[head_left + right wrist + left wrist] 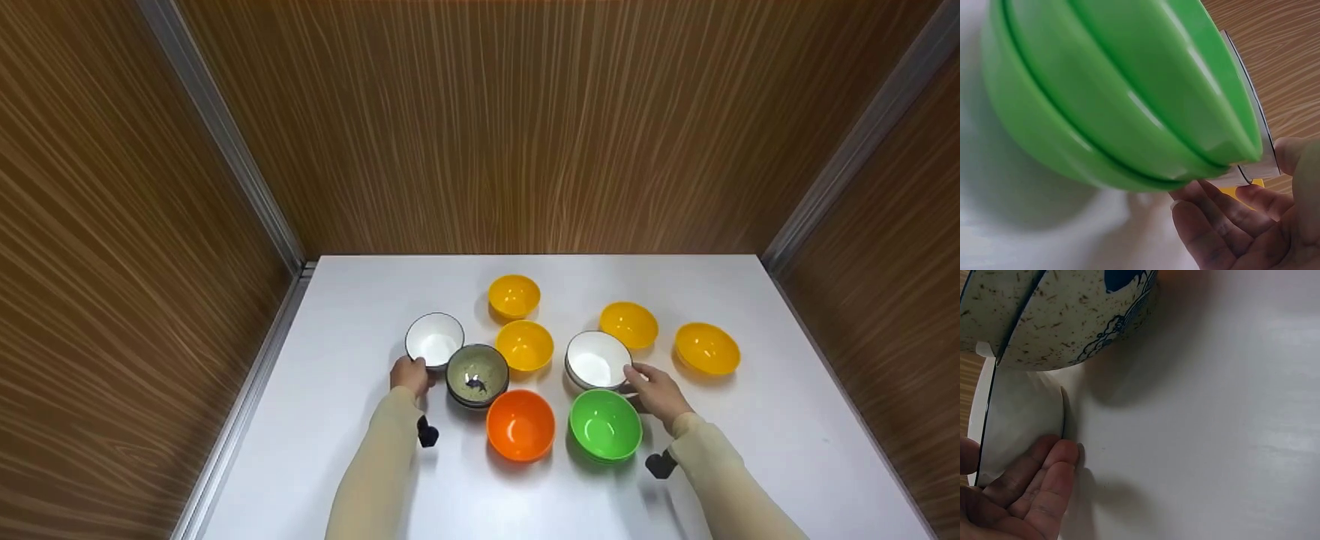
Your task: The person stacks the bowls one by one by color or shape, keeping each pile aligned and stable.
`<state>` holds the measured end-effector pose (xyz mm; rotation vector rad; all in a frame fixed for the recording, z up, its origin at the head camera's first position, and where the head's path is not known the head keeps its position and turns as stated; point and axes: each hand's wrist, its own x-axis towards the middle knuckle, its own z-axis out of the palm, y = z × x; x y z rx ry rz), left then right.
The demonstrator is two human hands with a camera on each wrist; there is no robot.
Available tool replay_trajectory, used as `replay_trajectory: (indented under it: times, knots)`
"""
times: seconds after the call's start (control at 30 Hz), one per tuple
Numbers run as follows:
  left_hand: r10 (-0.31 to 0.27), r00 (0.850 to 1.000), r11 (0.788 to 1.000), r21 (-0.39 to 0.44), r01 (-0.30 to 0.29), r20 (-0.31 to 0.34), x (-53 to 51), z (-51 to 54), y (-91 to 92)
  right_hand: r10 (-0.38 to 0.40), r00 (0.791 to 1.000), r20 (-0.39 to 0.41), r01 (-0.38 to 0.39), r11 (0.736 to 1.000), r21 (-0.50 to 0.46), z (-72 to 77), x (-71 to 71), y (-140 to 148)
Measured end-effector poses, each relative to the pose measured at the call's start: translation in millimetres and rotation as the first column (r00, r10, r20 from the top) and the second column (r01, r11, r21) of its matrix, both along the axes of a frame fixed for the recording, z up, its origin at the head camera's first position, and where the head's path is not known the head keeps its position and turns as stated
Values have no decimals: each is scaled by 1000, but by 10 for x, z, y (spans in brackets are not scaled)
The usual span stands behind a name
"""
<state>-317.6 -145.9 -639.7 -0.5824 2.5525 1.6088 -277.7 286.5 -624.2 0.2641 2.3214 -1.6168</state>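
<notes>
At the left of the group, my left hand (410, 377) grips a white bowl (435, 339) with a dark rim. In the left wrist view its thumb lies over the rim and its fingers (1053, 495) curl against the outside. A stack of speckled bowls with blue patterns (478, 375) stands right beside that bowl. My right hand (657, 391) pinches the near right rim of a white bowl (598, 360), which sits in another white bowl. Stacked green bowls (606, 424) stand just in front and hide much of the white bowls in the right wrist view.
An orange bowl (520, 425) stands between the speckled and green stacks. Behind are yellow bowls, two in the middle (514, 296) and two toward the right (707, 349). Wood-grain panels (480, 127) enclose the white table (300, 450) at the back and sides.
</notes>
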Motion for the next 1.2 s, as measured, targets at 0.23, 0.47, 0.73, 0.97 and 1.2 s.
replay_trajectory:
  times: [0.23, 0.47, 0.73, 0.97, 1.2]
  knots:
    - [24, 1000, 998, 62, -24, -9, 4, 103, -134, 12, 1000, -3, -12, 1000, 5, 12, 2, 13]
    - [36, 998, 999, 36, -34, -53, -3, 307, -215, 42, 999, -1, -42, 999, 9, 36, -17, 22]
    - [2, 991, 995, 100, 12, -135, 42, 702, -93, 24, 998, -59, -19, 997, 79, 115, -4, 61]
    - [-73, 977, 986, 132, 101, -199, 118, 1033, 127, 10, 981, -194, 31, 978, 208, 316, -30, 145]
    - [-177, 951, 967, 133, 216, -255, 205, 1263, 389, -11, 959, -282, 47, 992, 120, 605, -15, 106]
